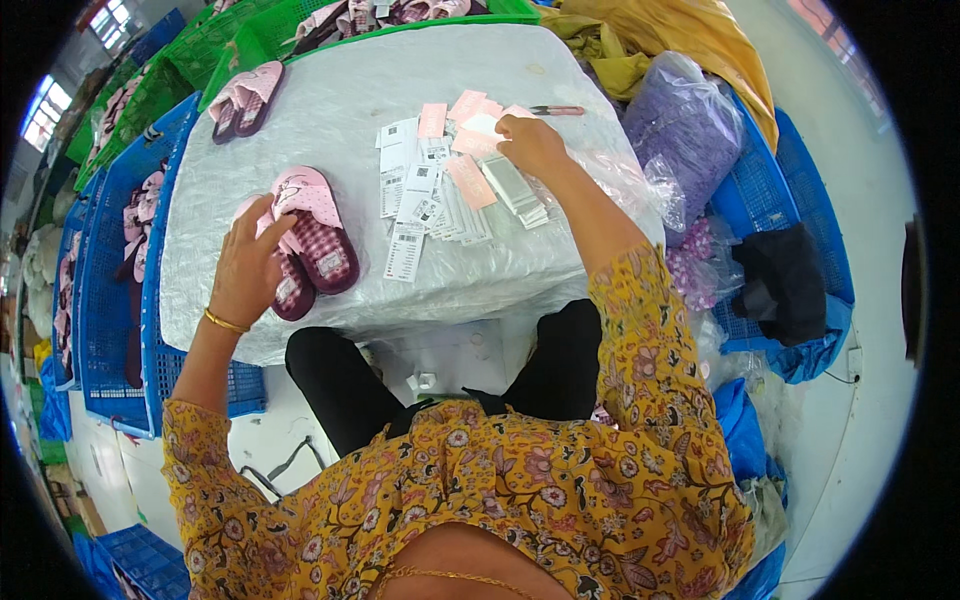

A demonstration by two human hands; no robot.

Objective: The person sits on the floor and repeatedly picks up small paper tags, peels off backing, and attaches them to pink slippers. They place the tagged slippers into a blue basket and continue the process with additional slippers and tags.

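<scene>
A pair of pink slippers (330,255) with dark plaid insoles lies at the left of the plastic-covered table (330,90). My left hand (247,262) grips the upper of the left slipper, thumb and fingers closed on it. On the right, my right hand (533,147) pinches a pink tag at the edge of a loose pile of pink tags (470,182); its fingertips are partly hidden. White printed labels (405,245) are spread beside the pile, and a stack of white labels (515,190) lies just below my right hand.
Another pair of pink slippers (246,100) sits at the table's far left. Thread snippers (557,110) lie beyond my right hand. Blue crates (115,300) and green crates (190,60) holding slippers border the table. A purple bagged bundle (685,140) stands at the right.
</scene>
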